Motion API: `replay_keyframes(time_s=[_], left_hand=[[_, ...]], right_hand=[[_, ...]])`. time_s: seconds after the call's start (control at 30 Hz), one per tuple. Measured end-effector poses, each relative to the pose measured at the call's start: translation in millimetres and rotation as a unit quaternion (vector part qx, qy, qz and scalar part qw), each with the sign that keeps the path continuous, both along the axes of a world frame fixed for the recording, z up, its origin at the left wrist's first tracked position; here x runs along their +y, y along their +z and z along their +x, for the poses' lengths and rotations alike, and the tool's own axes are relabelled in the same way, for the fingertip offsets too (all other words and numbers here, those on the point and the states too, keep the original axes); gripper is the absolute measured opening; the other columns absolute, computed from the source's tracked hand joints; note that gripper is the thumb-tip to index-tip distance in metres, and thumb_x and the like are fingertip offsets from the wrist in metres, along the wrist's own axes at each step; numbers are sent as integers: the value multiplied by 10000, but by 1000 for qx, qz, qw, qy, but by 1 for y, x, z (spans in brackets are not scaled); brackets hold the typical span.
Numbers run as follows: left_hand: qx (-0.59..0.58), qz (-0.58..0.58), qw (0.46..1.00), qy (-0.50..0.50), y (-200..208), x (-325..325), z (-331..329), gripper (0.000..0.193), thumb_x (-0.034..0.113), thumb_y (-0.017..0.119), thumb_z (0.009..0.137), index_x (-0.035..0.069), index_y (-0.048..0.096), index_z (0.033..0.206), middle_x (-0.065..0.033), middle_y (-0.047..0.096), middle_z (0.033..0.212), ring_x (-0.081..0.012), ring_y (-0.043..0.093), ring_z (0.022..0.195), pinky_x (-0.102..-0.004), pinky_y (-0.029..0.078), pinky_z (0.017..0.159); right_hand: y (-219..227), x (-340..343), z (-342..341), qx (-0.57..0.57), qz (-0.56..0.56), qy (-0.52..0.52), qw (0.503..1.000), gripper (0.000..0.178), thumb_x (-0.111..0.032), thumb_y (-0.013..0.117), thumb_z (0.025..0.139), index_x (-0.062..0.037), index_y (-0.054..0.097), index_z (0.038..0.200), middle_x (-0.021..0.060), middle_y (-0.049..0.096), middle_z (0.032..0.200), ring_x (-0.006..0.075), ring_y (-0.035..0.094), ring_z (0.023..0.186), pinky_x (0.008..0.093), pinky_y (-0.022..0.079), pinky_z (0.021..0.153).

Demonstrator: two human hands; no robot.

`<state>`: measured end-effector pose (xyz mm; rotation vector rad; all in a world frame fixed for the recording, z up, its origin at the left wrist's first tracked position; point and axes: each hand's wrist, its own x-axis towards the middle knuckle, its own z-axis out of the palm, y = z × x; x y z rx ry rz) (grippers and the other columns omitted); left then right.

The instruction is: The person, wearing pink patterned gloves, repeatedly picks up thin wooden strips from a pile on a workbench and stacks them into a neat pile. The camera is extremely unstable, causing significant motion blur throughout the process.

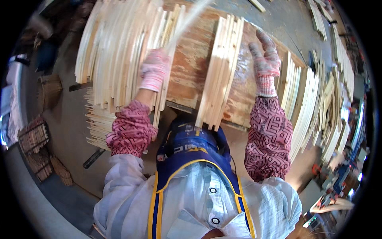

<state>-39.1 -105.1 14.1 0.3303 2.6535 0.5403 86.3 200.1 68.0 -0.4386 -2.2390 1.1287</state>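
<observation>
Above tabletop: left hand curled round blurred strip; right hand spread, empty; blue apron (lettered).

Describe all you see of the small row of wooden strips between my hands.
The row of strips is pale wood: several long, narrow pieces side by side, ends slightly uneven. It lies on the brown, worn board, near ends jutting past its edge toward the blue apron; contact there is unclear. The open right hand is beside it, apparently not touching.
</observation>
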Motion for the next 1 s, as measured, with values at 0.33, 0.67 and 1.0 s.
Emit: replay_keyframes(time_s=[0.33, 0.67, 1.0], left_hand=[[38, -290, 953, 83, -41, -24, -32, 608, 343, 485, 974, 261, 258, 1532, -195, 420, 1458, -398, 615, 1119, -600, 482, 868], [112, 29, 985, -126, -86, 55, 45, 866, 666, 487, 892, 135, 260, 1536, -268, 417, 1442, -419, 496, 1268, -517, 440, 1022], [-250, 273, 926, -78, -69, 131, 105, 720, 227, 740, 851, 96, 362, 1451, -145, 599, 1277, -252, 600, 1116, -383, 498, 942]], right_hand=[[-106, -3, 151, -215, -298, -159, 916, 422, -81, 635, 937, 16, 558, 1341, 164, 605, 1325, 238, 583, 1216, 327, 440, 1056], [-150, -16, 96, -274, -318, -144, 896, 517, -380, 634, 957, -52, 574, 1352, 129, 633, 1296, 234, 598, 1177, 359, 461, 1003], [-104, -30, 64, -461, -161, -110, 866, 879, -610, 631, 806, 0, 451, 1412, 237, 534, 1347, 340, 510, 1279, 395, 410, 1072]])
